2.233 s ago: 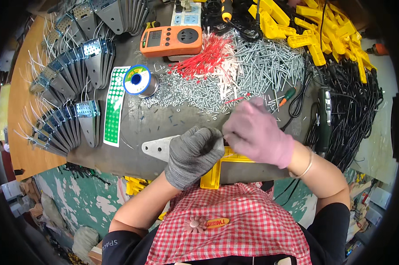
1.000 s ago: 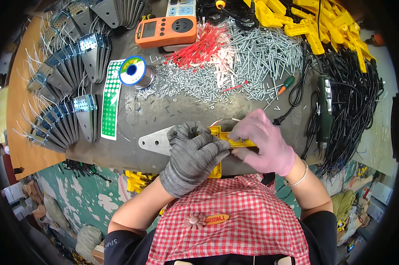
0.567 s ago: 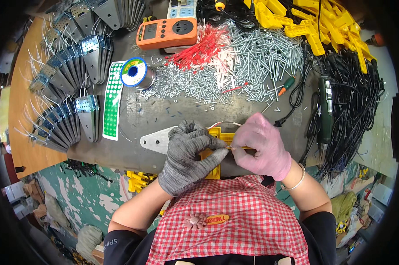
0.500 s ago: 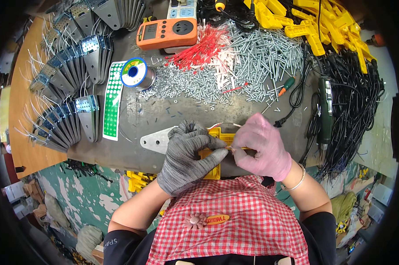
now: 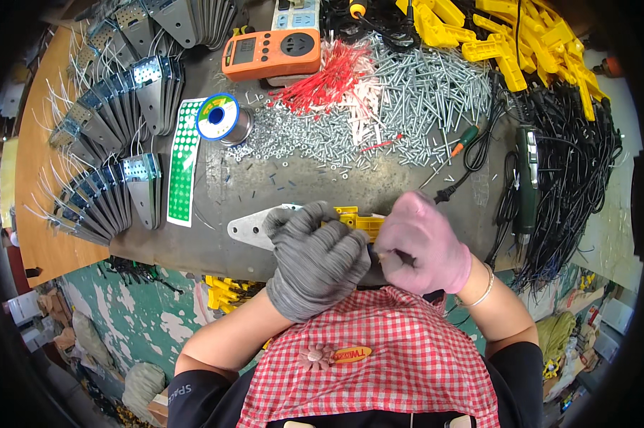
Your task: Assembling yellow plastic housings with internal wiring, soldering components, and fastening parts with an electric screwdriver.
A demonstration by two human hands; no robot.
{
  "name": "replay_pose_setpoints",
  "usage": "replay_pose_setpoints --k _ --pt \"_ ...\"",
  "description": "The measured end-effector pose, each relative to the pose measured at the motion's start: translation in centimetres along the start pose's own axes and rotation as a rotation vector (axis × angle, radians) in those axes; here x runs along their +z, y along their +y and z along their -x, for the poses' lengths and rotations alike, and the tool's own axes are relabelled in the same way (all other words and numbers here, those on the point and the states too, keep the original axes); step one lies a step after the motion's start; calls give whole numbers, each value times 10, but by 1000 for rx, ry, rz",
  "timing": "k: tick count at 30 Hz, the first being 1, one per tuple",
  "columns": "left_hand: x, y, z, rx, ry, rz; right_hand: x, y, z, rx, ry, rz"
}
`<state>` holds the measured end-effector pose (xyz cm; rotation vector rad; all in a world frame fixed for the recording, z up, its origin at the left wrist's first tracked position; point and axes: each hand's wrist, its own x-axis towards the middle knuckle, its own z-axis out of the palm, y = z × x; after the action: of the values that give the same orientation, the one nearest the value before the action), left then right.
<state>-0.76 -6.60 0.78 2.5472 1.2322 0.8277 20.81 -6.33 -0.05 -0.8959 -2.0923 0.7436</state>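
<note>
My left hand [image 5: 318, 260], in a grey knit glove, is closed with its fingers curled down; whatever it grips is hidden under it. Beside it my right hand [image 5: 423, 246], in a pink glove, pinches thumb to forefinger, and a thin pale wire end [image 5: 382, 255] shows at the fingertips. A yellow plastic housing [image 5: 359, 221] lies on the worktop just beyond both hands, its near part covered by them. To the left, a flat grey metal blade [image 5: 249, 230] with holes sticks out from under my left hand.
A solder spool [image 5: 218, 118] stands by a green dotted sheet [image 5: 184, 167]. Beyond are an orange meter [image 5: 272, 53], red and white sleeves [image 5: 332, 78] and loose screws [image 5: 429, 85]. Metal blades [image 5: 147, 185] fan out left; black cables [image 5: 564, 185] and yellow housings [image 5: 503, 50] lie right.
Both hands have turned and curled inward; the thin wire between their fingertips is now mostly hidden. More of the housing's far edge shows, while its near part is covered.
</note>
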Motion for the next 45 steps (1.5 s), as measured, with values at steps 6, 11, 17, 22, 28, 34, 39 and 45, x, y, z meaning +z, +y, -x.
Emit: replay_pose_setpoints --k 6,11,17,22,28,34,39,45 --pt "2 -14 0 11 -31 249 -9 14 0 -12 -153 61" --pt "-3 -18 -6 -95 -177 384 -17 -3 -10 53 -116 156" --pt "3 -6 8 -6 -67 133 -12 -9 -10 -100 -84 553" --pt "12 -12 24 204 99 -81 -18 2 -7 174 -193 39" --pt "-3 -23 10 146 -31 118 -25 -17 -13 -69 -121 437" --pt "-44 -67 12 -39 -395 37 -49 25 -75 263 -12 165" --pt "-35 -69 19 4 -309 129 -36 108 -173 489 337 465" --pt "-50 -74 57 -107 -105 29 -51 152 -202 -158 292 1044"
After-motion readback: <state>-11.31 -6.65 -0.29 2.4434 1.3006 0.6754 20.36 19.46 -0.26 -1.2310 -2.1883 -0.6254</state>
